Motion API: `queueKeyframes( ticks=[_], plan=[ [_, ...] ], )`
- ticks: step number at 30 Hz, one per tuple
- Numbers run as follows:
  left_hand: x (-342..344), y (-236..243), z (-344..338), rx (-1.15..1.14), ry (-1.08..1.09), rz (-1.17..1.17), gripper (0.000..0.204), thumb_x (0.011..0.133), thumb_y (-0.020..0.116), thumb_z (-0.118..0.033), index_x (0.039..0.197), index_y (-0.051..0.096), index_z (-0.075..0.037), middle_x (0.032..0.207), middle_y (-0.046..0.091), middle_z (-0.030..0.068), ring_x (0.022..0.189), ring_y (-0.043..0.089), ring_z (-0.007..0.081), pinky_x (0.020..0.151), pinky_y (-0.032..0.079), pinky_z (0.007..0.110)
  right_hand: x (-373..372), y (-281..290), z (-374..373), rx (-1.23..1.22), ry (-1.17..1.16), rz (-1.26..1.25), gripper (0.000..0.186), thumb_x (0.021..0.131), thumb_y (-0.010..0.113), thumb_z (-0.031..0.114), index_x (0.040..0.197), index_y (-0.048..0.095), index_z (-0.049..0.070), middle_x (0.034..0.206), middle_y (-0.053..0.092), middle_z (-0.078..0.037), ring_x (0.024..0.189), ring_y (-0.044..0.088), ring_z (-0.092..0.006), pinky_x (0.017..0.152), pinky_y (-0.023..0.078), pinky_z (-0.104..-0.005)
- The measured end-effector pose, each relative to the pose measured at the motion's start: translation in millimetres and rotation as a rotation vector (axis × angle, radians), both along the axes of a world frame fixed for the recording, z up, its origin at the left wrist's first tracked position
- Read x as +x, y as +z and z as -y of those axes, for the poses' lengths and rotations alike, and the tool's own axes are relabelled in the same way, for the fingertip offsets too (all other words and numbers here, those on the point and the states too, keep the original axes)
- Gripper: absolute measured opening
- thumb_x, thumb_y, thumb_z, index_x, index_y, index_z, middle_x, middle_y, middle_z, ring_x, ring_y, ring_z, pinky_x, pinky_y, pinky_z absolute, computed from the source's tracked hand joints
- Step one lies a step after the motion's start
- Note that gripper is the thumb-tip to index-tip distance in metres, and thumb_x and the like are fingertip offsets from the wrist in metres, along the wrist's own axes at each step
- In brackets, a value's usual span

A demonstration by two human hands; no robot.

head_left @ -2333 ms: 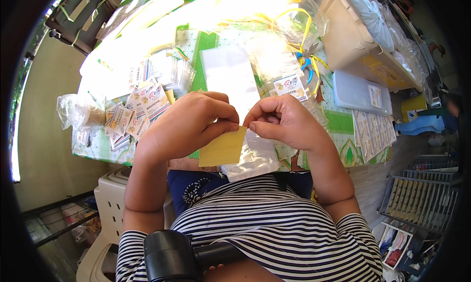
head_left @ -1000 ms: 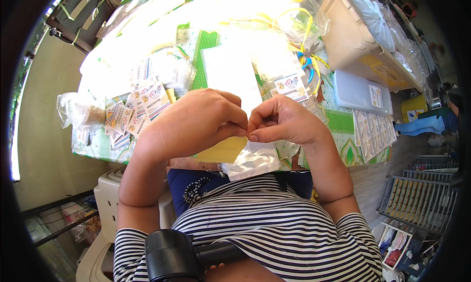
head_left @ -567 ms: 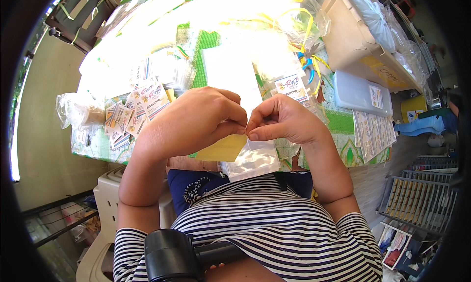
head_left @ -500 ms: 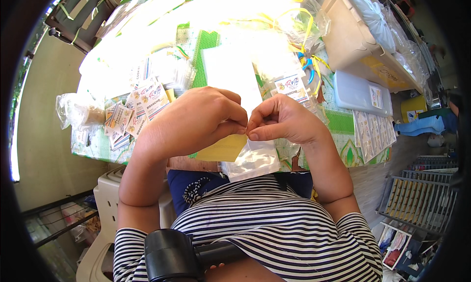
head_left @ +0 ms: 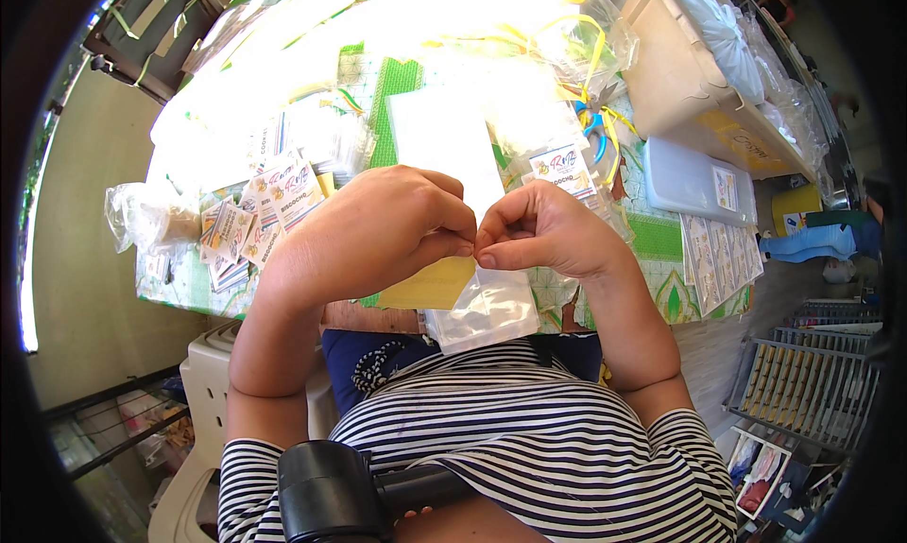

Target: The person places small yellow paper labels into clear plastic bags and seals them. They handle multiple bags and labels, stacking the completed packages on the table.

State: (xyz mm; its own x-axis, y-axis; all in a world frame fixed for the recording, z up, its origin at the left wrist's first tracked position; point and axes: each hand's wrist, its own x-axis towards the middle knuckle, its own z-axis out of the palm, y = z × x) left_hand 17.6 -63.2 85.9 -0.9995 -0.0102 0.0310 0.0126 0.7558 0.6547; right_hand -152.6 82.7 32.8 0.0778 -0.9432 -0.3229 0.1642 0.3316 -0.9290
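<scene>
My left hand arches over a yellow sheet, its thumb and forefinger closed in a pinch. Facing it, my right hand is also pinched, and the fingertips of both hands nearly touch. Whatever is between the fingers is too small or hidden to name. Just below the fingertips lies a clear plastic bag, which overhangs the table's front edge. The yellow sheet is partly covered by my left hand. Behind my hands lies a white sheet, washed out by bright light.
At left are a pile of printed labels and a clear plastic bag with contents. More labels, blue-handled scissors, a translucent lidded box and label sheets lie right. A large beige bin stands behind.
My hands keep the same pinched pose at the same spot. The yellow sheet's lower edge has shifted very slightly away from me.
</scene>
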Motion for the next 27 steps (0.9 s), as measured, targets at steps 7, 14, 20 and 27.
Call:
queueKeyframes(
  ticks=[7, 14, 20, 27],
  plan=[
    [0.9, -2.5, 1.3, -0.002, 0.023, 0.009, 0.015, 0.082, 0.062, -0.014, 0.083, 0.071, -0.003, 0.080, 0.065, 0.0122, 0.076, 0.064, 0.0320, 0.071, 0.050, 0.041, 2.9, 0.6, 0.0, -0.014, -0.034, -0.041, 0.016, 0.079, 0.078, 0.008, 0.090, 0.072, -0.002, 0.072, 0.063, 0.003, 0.065, 0.055, -0.0021, 0.059, 0.045, -0.0182],
    [5.3, -7.6, 1.1, 0.075, 0.060, -0.001, 0.014, 0.081, 0.067, -0.013, 0.082, 0.070, 0.000, 0.075, 0.063, 0.0140, 0.070, 0.063, 0.0309, 0.065, 0.049, 0.037, 17.3, 11.6, -10.8, -0.078, -0.143, -0.321, 0.015, 0.079, 0.075, 0.002, 0.093, 0.072, 0.000, 0.070, 0.054, 0.008, 0.061, 0.040, 0.0023, 0.054, 0.031, -0.0161],
    [7.4, -7.4, -4.4, 0.145, 0.121, -0.010, 0.017, 0.082, 0.065, -0.016, 0.082, 0.069, 0.001, 0.074, 0.064, 0.0169, 0.070, 0.062, 0.0336, 0.065, 0.050, 0.039, 22.4, 19.5, -15.4, -0.112, -0.206, -0.372, 0.014, 0.079, 0.072, 0.002, 0.094, 0.073, 0.000, 0.070, 0.054, 0.008, 0.061, 0.040, 0.0018, 0.055, 0.030, -0.0166],
    [11.8, -2.5, -10.5, 0.155, 0.137, -0.022, 0.015, 0.082, 0.065, -0.013, 0.083, 0.070, 0.002, 0.077, 0.064, 0.0157, 0.071, 0.063, 0.0328, 0.066, 0.050, 0.039, 30.5, 19.2, -16.6, -0.201, -0.275, -0.486, 0.014, 0.078, 0.071, 0.001, 0.092, 0.072, 0.000, 0.071, 0.054, 0.006, 0.064, 0.045, 0.0008, 0.057, 0.033, -0.0163]
  ],
)
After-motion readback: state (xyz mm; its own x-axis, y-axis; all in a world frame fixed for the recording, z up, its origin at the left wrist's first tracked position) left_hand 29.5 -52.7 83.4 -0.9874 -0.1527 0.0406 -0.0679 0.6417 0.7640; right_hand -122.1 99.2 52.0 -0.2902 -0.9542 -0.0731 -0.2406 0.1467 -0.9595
